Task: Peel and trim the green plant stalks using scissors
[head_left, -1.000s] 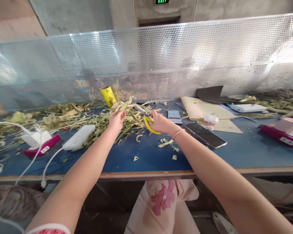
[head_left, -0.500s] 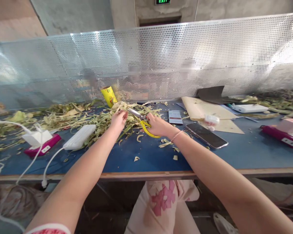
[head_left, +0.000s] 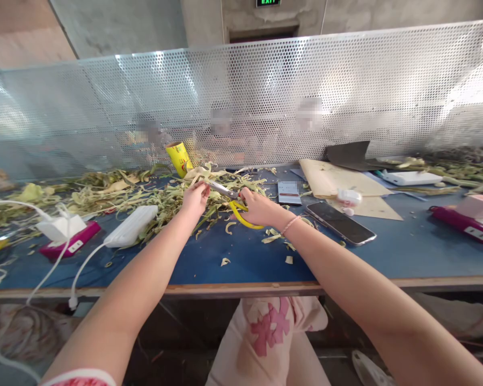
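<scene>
My right hand [head_left: 258, 207] is closed round the yellow handles of a pair of scissors [head_left: 235, 206], whose metal blades point left toward my left hand. My left hand [head_left: 194, 197] pinches a pale green leaf strip [head_left: 203, 172] at the edge of a heap of cut leaves and stems [head_left: 161, 195]. The scissor blades meet the strip just right of my left fingers. Both hands hover low over the blue table [head_left: 241, 257].
A black phone [head_left: 340, 222], a small card [head_left: 287, 193] and tan paper [head_left: 334, 182] lie to the right. White chargers [head_left: 131, 225] with cables and a pink box [head_left: 68, 242] lie left. A yellow can [head_left: 179, 158] stands by the perforated metal screen [head_left: 265, 96]. Leaf scraps [head_left: 273, 236] dot the table.
My right hand has moved the scissors left, bringing the blades up to the strip in my left hand. My left hand has barely shifted.
</scene>
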Demonstrator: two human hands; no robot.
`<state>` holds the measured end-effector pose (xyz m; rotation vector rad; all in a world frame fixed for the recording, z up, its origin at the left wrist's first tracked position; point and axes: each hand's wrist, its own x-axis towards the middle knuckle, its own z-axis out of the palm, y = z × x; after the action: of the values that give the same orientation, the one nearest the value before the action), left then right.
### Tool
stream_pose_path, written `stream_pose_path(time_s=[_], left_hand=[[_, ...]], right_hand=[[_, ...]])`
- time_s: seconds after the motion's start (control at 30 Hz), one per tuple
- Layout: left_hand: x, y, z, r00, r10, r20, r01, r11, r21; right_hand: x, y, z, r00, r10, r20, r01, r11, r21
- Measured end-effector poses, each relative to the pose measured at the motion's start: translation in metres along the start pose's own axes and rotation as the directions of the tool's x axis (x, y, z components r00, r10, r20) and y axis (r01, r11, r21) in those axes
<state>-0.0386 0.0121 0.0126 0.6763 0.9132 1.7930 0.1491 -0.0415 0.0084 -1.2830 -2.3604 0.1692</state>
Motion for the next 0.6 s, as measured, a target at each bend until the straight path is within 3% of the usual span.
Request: stream_pose_path(time_s=[0.6], left_hand=[[-0.01, -0.009, 0.006, 0.993, -0.026, 0.111, 0.02, 0.999, 0.049]], right_hand=[[0.005, 0.008, 0.004, 1.0, -0.014, -0.013, 0.014, 1.0, 0.024]])
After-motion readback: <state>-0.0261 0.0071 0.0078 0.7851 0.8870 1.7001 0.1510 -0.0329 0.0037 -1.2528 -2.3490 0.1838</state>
